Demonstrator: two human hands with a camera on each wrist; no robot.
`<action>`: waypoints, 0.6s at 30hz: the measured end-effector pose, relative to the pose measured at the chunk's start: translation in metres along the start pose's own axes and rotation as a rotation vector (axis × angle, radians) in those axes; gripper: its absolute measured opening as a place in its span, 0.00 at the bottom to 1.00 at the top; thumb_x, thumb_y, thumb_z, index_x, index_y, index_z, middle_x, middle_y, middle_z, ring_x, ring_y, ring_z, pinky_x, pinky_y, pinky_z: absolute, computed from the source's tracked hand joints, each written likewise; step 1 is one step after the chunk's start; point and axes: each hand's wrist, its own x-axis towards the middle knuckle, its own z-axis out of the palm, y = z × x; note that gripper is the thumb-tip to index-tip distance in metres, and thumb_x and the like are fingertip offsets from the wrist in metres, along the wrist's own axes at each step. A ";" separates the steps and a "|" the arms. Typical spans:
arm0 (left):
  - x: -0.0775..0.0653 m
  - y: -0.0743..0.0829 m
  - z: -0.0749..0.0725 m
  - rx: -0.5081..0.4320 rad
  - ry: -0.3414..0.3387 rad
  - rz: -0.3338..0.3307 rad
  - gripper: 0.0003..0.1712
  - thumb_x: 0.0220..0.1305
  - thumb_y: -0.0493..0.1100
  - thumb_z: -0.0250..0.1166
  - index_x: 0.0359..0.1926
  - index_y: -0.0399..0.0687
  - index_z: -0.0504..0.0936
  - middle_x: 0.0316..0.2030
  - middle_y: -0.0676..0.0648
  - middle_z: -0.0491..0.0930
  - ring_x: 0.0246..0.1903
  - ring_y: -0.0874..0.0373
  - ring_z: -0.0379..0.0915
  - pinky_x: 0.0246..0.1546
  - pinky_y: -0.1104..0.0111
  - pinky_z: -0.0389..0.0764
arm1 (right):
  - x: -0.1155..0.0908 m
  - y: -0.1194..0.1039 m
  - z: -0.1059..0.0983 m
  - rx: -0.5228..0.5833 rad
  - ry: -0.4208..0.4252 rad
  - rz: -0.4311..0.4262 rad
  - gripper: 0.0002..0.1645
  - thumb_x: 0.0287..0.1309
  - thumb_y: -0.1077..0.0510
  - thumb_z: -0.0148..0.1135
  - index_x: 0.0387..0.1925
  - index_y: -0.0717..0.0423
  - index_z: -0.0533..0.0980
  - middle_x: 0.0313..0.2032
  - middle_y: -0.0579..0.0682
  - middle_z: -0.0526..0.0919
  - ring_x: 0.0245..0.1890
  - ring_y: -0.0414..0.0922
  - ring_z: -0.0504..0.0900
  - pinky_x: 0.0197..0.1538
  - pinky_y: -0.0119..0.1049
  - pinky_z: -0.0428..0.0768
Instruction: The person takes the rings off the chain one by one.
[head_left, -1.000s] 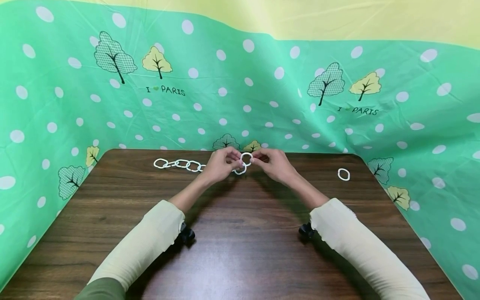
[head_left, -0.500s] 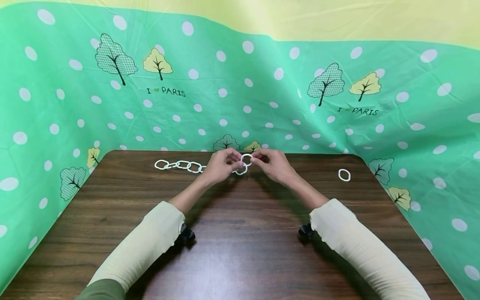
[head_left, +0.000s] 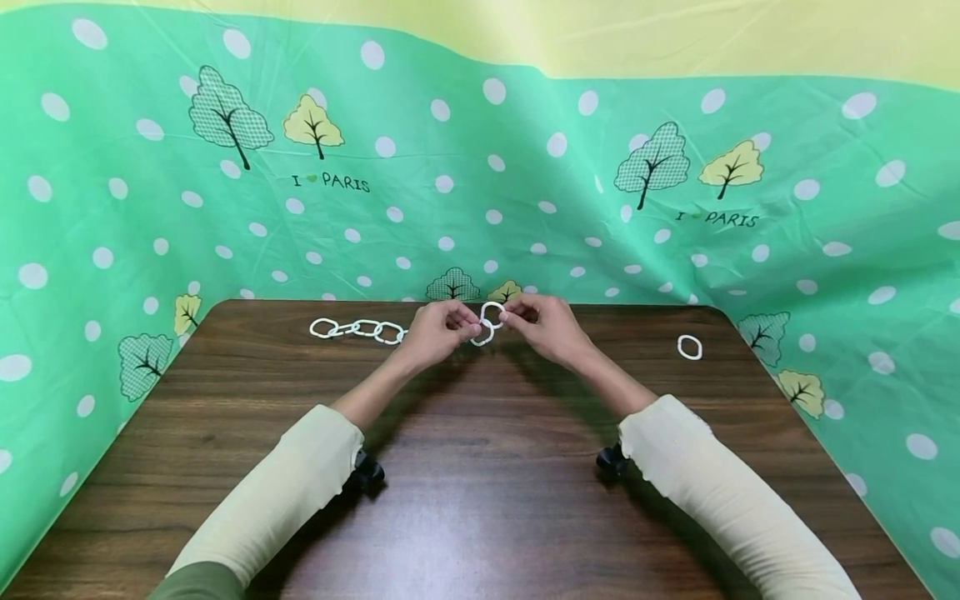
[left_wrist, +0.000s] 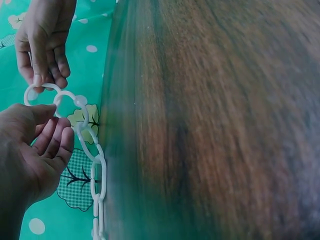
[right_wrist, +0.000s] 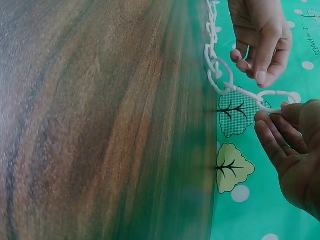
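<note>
In the head view my right hand pinches a white plastic chain link between thumb and fingertips. That link hooks through another white link, the end of a chain. My left hand is just left of them, its fingertips right at the links. The left wrist view shows loosely bent fingers on the left hand, with a gap between thumb and fingers. From the right wrist, the left hand appears beside the chain. More of the chain runs leftward, partly hidden behind the left hand.
A single loose white link lies toward the right end of the brown wooden table. Behind the table's far edge hangs a green dotted cloth. Dark wrist devices sit under both sleeves.
My left fingers have loosened and drawn slightly left off the links, so the joined pair shows more fully. The right hand keeps its pinch and has barely moved.
</note>
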 end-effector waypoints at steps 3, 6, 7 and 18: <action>0.000 -0.001 -0.001 0.029 -0.023 0.005 0.05 0.73 0.40 0.78 0.45 0.44 0.93 0.36 0.46 0.92 0.35 0.58 0.84 0.38 0.71 0.80 | 0.001 0.000 0.000 -0.002 0.002 0.007 0.13 0.80 0.55 0.71 0.53 0.60 0.89 0.43 0.57 0.95 0.46 0.62 0.93 0.43 0.32 0.81; 0.000 -0.002 -0.001 0.068 -0.055 0.011 0.07 0.71 0.43 0.79 0.44 0.45 0.95 0.36 0.47 0.93 0.36 0.59 0.85 0.39 0.70 0.81 | 0.001 0.000 -0.001 0.001 0.002 0.009 0.13 0.80 0.54 0.71 0.53 0.59 0.90 0.43 0.57 0.95 0.46 0.63 0.92 0.43 0.32 0.82; 0.000 -0.003 -0.001 0.081 -0.067 0.011 0.07 0.71 0.43 0.79 0.45 0.45 0.95 0.36 0.47 0.93 0.36 0.59 0.85 0.39 0.70 0.81 | 0.001 0.000 -0.001 0.005 0.001 0.009 0.13 0.80 0.54 0.71 0.53 0.59 0.90 0.43 0.57 0.95 0.46 0.63 0.93 0.43 0.33 0.82; 0.000 -0.003 0.005 0.115 -0.125 0.031 0.10 0.69 0.41 0.81 0.48 0.41 0.96 0.31 0.49 0.90 0.25 0.64 0.79 0.32 0.71 0.83 | 0.001 -0.001 0.000 0.048 -0.008 0.013 0.13 0.81 0.54 0.70 0.53 0.59 0.89 0.45 0.62 0.95 0.46 0.64 0.93 0.42 0.31 0.81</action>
